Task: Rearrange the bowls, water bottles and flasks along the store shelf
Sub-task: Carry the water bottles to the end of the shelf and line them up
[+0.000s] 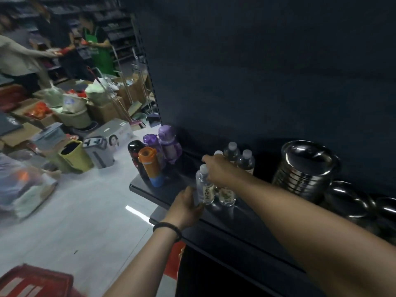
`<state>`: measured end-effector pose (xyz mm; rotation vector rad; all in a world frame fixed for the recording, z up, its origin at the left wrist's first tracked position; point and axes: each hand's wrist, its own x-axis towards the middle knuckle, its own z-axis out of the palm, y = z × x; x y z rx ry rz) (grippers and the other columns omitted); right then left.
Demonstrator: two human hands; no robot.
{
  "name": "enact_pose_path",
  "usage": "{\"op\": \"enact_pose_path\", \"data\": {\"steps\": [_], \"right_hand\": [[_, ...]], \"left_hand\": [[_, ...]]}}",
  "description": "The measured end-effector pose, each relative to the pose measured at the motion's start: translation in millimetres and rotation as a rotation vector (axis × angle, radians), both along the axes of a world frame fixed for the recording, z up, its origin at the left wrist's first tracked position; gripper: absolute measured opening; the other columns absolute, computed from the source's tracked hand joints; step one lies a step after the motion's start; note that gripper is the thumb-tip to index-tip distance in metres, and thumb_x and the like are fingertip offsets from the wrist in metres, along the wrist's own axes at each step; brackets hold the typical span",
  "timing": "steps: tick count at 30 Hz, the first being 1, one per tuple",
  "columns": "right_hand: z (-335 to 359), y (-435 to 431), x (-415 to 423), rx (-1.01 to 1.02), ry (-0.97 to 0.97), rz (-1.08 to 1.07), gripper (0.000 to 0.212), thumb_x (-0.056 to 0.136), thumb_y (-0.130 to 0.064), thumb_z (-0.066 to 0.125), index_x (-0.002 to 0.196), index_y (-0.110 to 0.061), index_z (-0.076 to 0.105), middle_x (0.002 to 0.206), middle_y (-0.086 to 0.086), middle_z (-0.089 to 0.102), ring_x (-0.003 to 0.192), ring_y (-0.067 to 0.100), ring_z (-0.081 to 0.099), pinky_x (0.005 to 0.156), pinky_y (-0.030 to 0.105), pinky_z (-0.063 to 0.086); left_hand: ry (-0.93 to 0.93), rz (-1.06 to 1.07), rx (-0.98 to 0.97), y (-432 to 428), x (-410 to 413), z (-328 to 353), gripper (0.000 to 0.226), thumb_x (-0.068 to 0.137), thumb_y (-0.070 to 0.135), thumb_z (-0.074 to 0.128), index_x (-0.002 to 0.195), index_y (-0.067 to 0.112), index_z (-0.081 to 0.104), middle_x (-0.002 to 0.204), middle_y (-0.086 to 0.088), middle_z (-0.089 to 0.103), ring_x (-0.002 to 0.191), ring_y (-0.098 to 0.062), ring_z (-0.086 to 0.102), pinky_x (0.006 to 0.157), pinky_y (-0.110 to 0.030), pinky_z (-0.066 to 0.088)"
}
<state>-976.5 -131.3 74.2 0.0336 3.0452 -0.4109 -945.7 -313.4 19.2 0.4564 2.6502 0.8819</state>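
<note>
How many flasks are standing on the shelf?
4, on the shelf at left: black flask and orange flask in front, left purple flask and right purple flask behind. More may hide behind.

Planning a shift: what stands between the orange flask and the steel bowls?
Head view: only the clear water bottles; left hand holds the front one, right hand covers their tops.
</note>
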Motion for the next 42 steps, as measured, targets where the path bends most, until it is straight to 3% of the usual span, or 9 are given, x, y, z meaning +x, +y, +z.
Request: {"op": "enact_pose_path", "data": {"steps": [4, 10, 17, 23, 27, 33, 36, 40, 42], "right_hand": [[-16, -4, -20, -0.008, -0.062, -0.009, 0.011, 0.097, -0.014, 0.068, 0.107, -0.013, 0.062, 0.1, 0.004, 0.067, 0.086, 0.02, 0.067, 0.059, 0.028, 0.045], [-23, -20, -24, 0.158, -0.044, -0.01, 0.017, 0.101, -0.017, 0.061, 0.117, -0.011, 0.062, 0.111, 0.012, 0.064, 0.1, 0.028, 0.065, 0.086, 0.041, 0.058], [-18, -25, -11, 0.058, -0.007, -0.05, 0.015, 0.1, -0.006, 0.065, 0.111, -0.01, 0.056, 0.102, 0.01, 0.066, 0.081, 0.02, 0.067, 0.067, 0.038, 0.057], [37, -15, 26, -0.024, -0.008, -0.036, 0.013, 0.101, -0.03, 0.062, 0.105, -0.022, 0.052, 0.11, 0.002, 0.055, 0.099, 0.025, 0.061, 0.077, 0.043, 0.049], [86, -9, 68, -0.023, 0.008, -0.135, 0.03, 0.096, -0.057, 0.062, 0.109, -0.032, 0.054, 0.114, -0.003, 0.06, 0.102, 0.025, 0.057, 0.083, 0.045, 0.049], [125, 29, 157, -0.052, 0.1, -0.182, 0.029, 0.094, -0.052, 0.068, 0.096, -0.03, 0.049, 0.097, -0.001, 0.06, 0.092, 0.029, 0.064, 0.07, 0.035, 0.042], [130, 65, 218, -0.037, 0.108, -0.249, 0.034, 0.094, -0.054, 0.069, 0.1, -0.022, 0.058, 0.099, 0.002, 0.065, 0.092, 0.027, 0.065, 0.072, 0.039, 0.051], [131, 121, 320, -0.074, 0.124, -0.386, 0.033, 0.093, -0.054, 0.07, 0.101, -0.024, 0.061, 0.101, 0.001, 0.066, 0.09, 0.024, 0.065, 0.075, 0.041, 0.057], [130, 149, 379, -0.106, 0.128, -0.455, 0.03, 0.095, -0.05, 0.07, 0.103, -0.023, 0.062, 0.103, 0.0, 0.066, 0.09, 0.022, 0.065, 0.067, 0.037, 0.052]], "left_hand": [[-0.002, -0.049, -0.03, -9, -9, -6, 0.05, 0.1, 0.037, 0.068, 0.144, 0.016, 0.054, 0.135, -0.012, 0.059, 0.126, -0.031, 0.06, 0.099, -0.035, 0.048], [-0.068, -0.084, -0.03, -19, -17, -13, 0.037, 0.1, 0.031, 0.066, 0.135, 0.02, 0.066, 0.131, -0.008, 0.063, 0.12, -0.029, 0.065, 0.1, -0.037, 0.053], [-0.065, -0.035, 0.1, -37, -22, -6, 0.056, 0.096, 0.014, 0.063, 0.15, 0.026, 0.05, 0.144, -0.005, 0.06, 0.126, -0.026, 0.063, 0.103, -0.044, 0.056], [0.027, -0.05, 0.231, -32, -19, 16, 0.072, 0.092, 0.022, 0.065, 0.159, 0.033, 0.042, 0.154, 0.001, 0.056, 0.141, -0.019, 0.055, 0.116, -0.042, 0.049], [0.014, -0.137, 0.354, -15, 7, 44, 0.067, 0.084, 0.034, 0.066, 0.147, 0.048, 0.049, 0.142, 0.014, 0.065, 0.129, -0.006, 0.062, 0.108, -0.035, 0.053], [-0.032, -0.295, 0.453, 33, 81, 72, 0.059, 0.081, 0.046, 0.049, 0.125, 0.083, 0.036, 0.129, 0.024, 0.067, 0.12, 0.003, 0.065, 0.099, -0.018, 0.052], [-0.037, -0.396, 0.495, 69, 132, 85, 0.059, 0.096, 0.027, 0.059, 0.136, 0.067, 0.043, 0.128, 0.031, 0.065, 0.122, 0.014, 0.061, 0.096, -0.006, 0.047], [-0.097, -0.539, 0.48, 130, 202, 78, 0.055, 0.095, 0.039, 0.06, 0.149, 0.045, 0.048, 0.139, 0.018, 0.068, 0.129, 0.004, 0.063, 0.109, -0.033, 0.055], [-0.111, -0.601, 0.439, 166, 246, 75, 0.05, 0.101, 0.027, 0.061, 0.147, 0.043, 0.049, 0.136, 0.018, 0.07, 0.124, 0.005, 0.065, 0.106, -0.032, 0.057]]}}
